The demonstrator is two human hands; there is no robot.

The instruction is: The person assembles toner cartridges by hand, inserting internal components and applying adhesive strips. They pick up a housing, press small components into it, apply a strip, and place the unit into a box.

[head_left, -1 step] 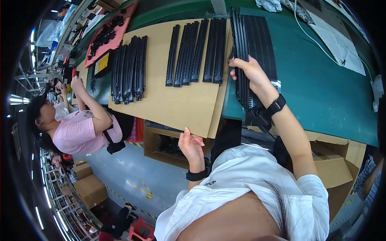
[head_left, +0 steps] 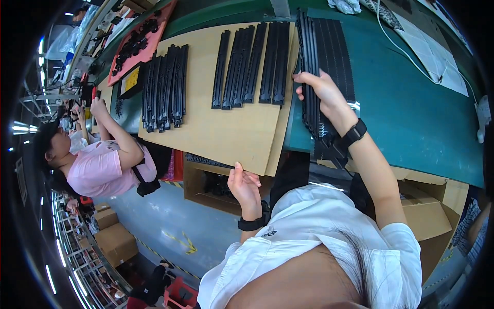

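My right hand (head_left: 325,92) is closed round a bundle of long black plastic strips (head_left: 310,54), which stands out lengthwise away from me at the right edge of the cardboard. Its thumb lies across the strips, and the palm hides part of them. Beside the bundle, flat black strips with dotted lines (head_left: 337,56) lie on the green table. My left hand (head_left: 245,189) grips the near edge of the brown cardboard sheet (head_left: 216,136), its fingers curled at the rim. More black strips lie on the cardboard in a left group (head_left: 165,87) and a right group (head_left: 249,64).
A pink tray of small black parts (head_left: 139,41) and a yellow-filled black box (head_left: 131,81) sit at the far left. Further left stands a co-worker in pink (head_left: 110,167). Below the table edge is an open carton (head_left: 206,193). A white cable (head_left: 406,49) crosses the green mat (head_left: 411,118).
The bundle in my right hand has shifted very slightly. My left hand stays at the cardboard's edge, almost unmoved.
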